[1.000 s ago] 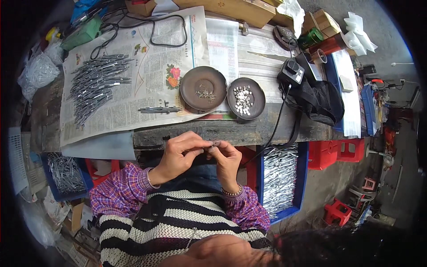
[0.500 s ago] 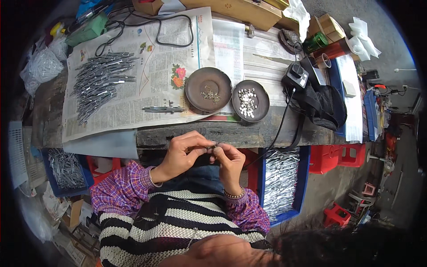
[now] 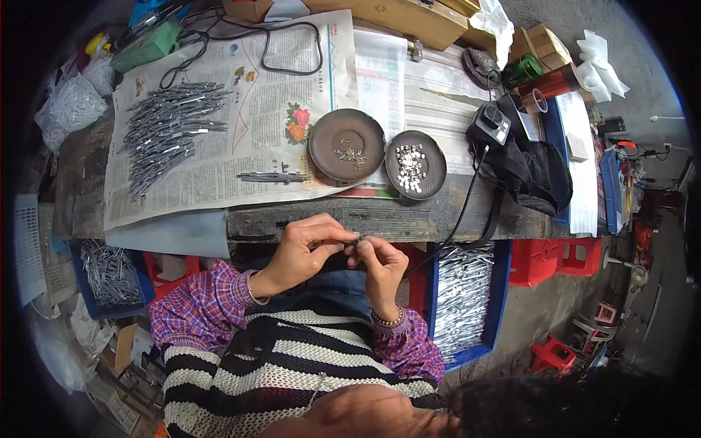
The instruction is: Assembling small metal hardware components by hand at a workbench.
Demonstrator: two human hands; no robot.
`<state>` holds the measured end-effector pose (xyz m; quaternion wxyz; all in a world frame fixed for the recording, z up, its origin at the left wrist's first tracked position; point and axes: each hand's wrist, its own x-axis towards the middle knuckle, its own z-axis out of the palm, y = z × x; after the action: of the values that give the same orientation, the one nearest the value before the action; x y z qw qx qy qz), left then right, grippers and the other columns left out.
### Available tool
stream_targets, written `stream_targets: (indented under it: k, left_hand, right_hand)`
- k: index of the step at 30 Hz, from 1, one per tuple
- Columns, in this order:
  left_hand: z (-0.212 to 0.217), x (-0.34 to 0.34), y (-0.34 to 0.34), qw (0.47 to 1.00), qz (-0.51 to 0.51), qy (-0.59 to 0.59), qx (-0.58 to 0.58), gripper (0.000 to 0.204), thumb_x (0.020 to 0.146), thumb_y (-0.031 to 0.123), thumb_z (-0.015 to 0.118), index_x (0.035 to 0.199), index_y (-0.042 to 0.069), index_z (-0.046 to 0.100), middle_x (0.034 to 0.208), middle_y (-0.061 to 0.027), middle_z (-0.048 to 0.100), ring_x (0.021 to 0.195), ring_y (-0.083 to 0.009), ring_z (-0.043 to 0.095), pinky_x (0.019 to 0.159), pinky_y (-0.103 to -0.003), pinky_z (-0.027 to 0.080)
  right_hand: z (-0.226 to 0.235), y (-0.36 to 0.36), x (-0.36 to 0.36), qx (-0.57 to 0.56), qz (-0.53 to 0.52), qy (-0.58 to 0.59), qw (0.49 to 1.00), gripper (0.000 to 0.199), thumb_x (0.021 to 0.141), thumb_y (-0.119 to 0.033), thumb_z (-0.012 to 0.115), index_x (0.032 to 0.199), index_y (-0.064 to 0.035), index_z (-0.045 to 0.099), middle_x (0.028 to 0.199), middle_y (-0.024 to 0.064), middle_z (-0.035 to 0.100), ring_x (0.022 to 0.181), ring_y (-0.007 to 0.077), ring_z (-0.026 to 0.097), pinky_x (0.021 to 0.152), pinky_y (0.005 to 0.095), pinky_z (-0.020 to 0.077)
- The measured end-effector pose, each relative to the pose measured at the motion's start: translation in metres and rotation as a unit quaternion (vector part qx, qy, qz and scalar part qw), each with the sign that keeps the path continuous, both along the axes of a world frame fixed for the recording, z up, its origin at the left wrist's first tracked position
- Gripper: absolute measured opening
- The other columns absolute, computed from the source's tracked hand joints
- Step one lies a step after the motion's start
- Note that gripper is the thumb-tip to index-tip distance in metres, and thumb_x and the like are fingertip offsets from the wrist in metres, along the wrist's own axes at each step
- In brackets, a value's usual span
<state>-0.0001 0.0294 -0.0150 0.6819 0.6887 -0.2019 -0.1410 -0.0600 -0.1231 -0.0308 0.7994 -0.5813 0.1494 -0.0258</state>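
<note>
Pinching a small metal part [image 3: 356, 241] between them, left hand [image 3: 303, 248] and right hand [image 3: 380, 264] meet — fingers curled shut — below the bench [image 3: 409, 215].

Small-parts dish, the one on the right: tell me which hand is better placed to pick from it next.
Right, probably. The right hand sits almost directly below the small-parts dish, while the left hand lies further left, nearer the other dish. Both hands pinch a small metal piece between them.
</note>
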Motion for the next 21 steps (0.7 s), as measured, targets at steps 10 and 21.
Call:
stream_targets:
  k: [10, 21]
  left_hand:
    - [0.001, 0.001, 0.000, 1.000, -0.015, 0.011, -0.019, 0.023, 0.076, -0.010, 0.059, 0.095, 0.000, 0.067, 0.087, -0.0084, 0.062, 0.077, -0.0139, 0.060, 0.066, -0.022, 0.047]
    - [0.000, 0.001, -0.001, 1.000, -0.003, -0.011, -0.002, 0.023, 0.075, -0.010, 0.059, 0.095, -0.001, 0.065, 0.086, -0.0086, 0.061, 0.076, -0.0135, 0.059, 0.065, -0.022, 0.045]
  right_hand:
    - [-0.005, -0.002, -0.001, -0.116, 0.023, -0.051, 0.992, 0.009, 0.086, -0.002, 0.057, 0.084, 0.0061, 0.062, 0.075, 0.0094, 0.064, 0.061, 0.0114, 0.058, 0.057, 0.0220, 0.0485]
    - [-0.009, -0.001, 0.001, 0.004, -0.027, -0.005, 1.000, 0.010, 0.084, -0.001, 0.061, 0.091, 0.0061, 0.064, 0.077, 0.0073, 0.066, 0.063, 0.0103, 0.060, 0.058, 0.0207, 0.0486]
